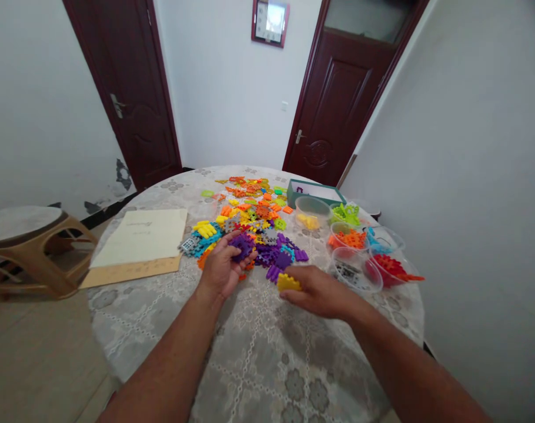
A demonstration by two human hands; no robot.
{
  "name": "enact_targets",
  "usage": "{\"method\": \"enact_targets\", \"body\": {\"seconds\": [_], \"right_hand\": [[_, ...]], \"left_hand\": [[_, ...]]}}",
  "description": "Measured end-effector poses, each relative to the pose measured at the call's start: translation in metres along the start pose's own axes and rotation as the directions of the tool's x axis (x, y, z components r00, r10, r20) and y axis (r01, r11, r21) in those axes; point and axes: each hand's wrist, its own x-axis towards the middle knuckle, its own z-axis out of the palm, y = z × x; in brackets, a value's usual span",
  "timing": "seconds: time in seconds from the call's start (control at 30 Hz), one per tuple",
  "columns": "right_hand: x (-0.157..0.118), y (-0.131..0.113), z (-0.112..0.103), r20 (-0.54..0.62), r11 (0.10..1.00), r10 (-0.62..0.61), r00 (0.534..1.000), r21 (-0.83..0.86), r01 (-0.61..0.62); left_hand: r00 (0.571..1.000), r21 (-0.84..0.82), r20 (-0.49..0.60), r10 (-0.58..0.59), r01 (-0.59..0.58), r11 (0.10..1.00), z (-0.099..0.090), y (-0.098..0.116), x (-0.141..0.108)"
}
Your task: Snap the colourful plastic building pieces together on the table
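Observation:
My left hand (221, 267) is turned palm up above the round table, its fingers curled around a purple interlocking plastic piece (241, 247). My right hand (320, 291) rests its fingertips on a yellow interlocking plastic piece (288, 283) and seems to pinch it. Both hands sit at the near edge of a loose pile of multicoloured plastic building pieces (254, 217), which covers the middle of the lace-patterned tablecloth (267, 352). Purple pieces (281, 257) lie just ahead of the gap between my hands.
Several transparent plastic bowls (355, 269) holding sorted pieces stand at the table's right side, behind them a green box (314, 192). Papers on a tan envelope (137, 247) lie at the left. A stool (29, 247) stands beyond the table's left edge.

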Motion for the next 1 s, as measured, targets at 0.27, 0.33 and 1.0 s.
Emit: {"method": "enact_targets", "body": {"seconds": [0.27, 0.33, 1.0], "right_hand": [[0.086, 0.109, -0.120, -0.352, 0.844, 0.516, 0.781, 0.056, -0.533], [0.107, 0.138, -0.129, -0.351, 0.788, 0.605, 0.715, 0.133, -0.601], [0.122, 0.149, -0.123, -0.394, 0.706, 0.695, 0.601, 0.532, -0.467]], "left_hand": [[0.998, 0.077, 0.032, -0.055, 0.052, 0.996, 0.001, -0.004, -0.001], [0.998, 0.081, 0.031, -0.056, 0.053, 0.995, 0.000, -0.004, 0.000], [0.995, 0.093, 0.048, -0.086, 0.081, 0.992, 0.001, -0.007, -0.003]]}}
